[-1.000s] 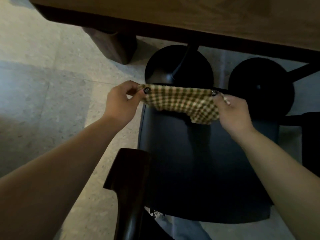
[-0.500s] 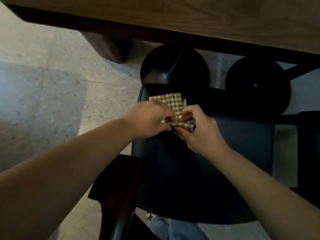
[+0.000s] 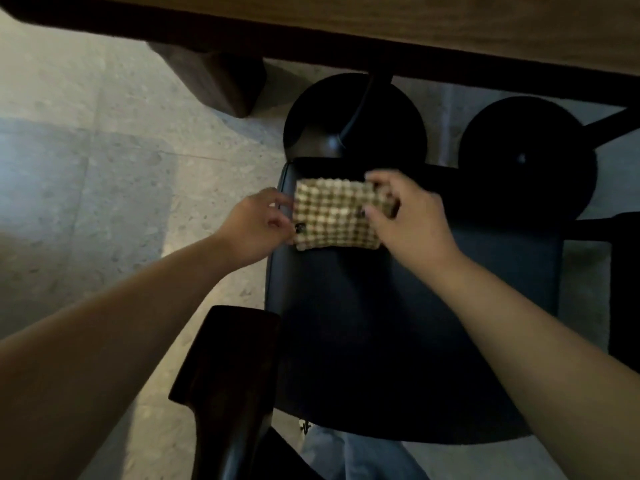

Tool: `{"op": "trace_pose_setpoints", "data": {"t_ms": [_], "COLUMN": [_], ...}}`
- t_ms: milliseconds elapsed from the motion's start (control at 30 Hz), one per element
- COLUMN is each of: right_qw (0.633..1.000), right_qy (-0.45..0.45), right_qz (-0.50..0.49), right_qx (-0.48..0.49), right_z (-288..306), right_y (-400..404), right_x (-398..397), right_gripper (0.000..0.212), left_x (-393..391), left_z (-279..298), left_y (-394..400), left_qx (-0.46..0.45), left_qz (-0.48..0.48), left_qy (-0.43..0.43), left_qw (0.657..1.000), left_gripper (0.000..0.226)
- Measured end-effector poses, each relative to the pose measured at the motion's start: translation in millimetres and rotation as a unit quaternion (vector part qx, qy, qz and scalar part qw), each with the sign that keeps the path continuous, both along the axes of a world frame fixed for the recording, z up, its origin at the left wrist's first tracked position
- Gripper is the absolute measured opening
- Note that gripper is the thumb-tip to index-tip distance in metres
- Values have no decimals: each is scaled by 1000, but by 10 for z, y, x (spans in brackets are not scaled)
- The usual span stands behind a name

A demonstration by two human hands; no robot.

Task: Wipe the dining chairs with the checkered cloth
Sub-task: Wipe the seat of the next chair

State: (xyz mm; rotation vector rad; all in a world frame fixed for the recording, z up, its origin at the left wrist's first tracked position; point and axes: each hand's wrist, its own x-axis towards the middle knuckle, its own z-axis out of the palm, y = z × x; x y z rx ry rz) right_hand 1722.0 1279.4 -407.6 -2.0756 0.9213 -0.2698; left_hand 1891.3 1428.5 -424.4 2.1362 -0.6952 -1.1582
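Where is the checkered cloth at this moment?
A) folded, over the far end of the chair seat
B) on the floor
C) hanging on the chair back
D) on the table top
A: the cloth, a folded rectangle, is over the seat at its far end, between both hands.

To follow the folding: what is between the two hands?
In the head view, the folded checkered cloth spans between left hand and right hand, on the chair seat.

My checkered cloth [image 3: 334,214] is woven fabric, soft and matt, lying on the chair seat [image 3: 398,323], which is smooth dark leather-like upholstery with a faint sheen. Beside the seat, the chair's back post [image 3: 230,382] is dark polished wood. Beyond it, the table top [image 3: 450,26] shows matt wood grain, and the floor [image 3: 104,168] is speckled stone, smooth.
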Motion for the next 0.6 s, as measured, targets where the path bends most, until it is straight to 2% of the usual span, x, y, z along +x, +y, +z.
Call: {"op": "trace_pose_setpoints", "data": {"t_ms": [67,133,200,267,300,367,500,600], "right_qw": [993,987,956,898,882,878,870,877], "right_qy": [-22,10,113,225,250,250,217,204], "right_qz": [-29,52,223,339,358,354,366,359], "right_qx": [-111,-152,-156,-166,-176,-204,-250,-246], "right_z": [-41,-149,-342,-564,-661,-775,-874,-912], "right_y": [4,87,218,334,372,387,263,59], "right_x": [232,376,398,343,315,309,391,527], "right_gripper": [40,43,55,73,77,73,65,60], "left_x": [11,5,-6,-31,-54,-88,-112,-107], "left_z": [-113,-230,-337,-419,-458,-530,-648,-720], "left_y": [-10,7,48,114,144,207,334,415], "left_qx": [26,67,129,180,194,206,212,197], "left_qz": [112,164,114,42,11,-42,-112,-113], "left_qy": [37,47,37,66,87,106,50,41], "left_qw": [993,983,984,981,977,972,970,973], "left_gripper": [42,61,86,109,117,127,135,135]}}
